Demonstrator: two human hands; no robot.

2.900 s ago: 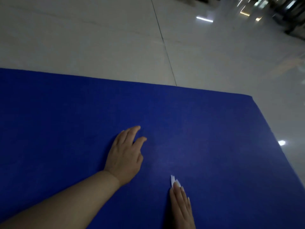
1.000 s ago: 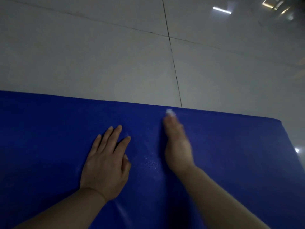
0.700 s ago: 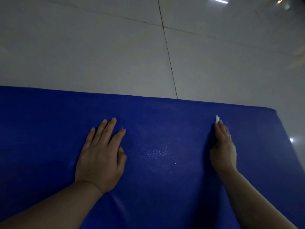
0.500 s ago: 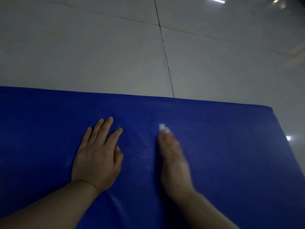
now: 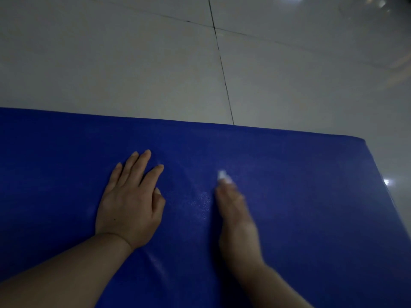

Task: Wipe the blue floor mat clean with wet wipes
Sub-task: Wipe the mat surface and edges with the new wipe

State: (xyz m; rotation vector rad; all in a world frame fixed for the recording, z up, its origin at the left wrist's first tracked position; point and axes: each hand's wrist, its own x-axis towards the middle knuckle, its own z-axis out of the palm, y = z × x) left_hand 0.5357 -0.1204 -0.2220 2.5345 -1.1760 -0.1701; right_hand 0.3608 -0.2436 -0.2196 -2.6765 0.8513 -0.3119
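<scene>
The blue floor mat fills the lower half of the view, its far edge running left to right and its right corner at the upper right. My left hand lies flat on the mat with fingers straight and spread. My right hand, blurred by motion, presses a white wet wipe onto the mat with straight fingers; only a small tip of the wipe shows past the fingertips. Small wet specks glisten on the mat between my hands.
Pale glossy floor tiles lie beyond the mat's far edge, crossed by a dark grout line. Light reflections show at the top right and at the right side of the floor.
My right hand with the wipe swept from the mat's middle out to the right and back to the middle, close to the left hand. The left hand stayed flat in place.
</scene>
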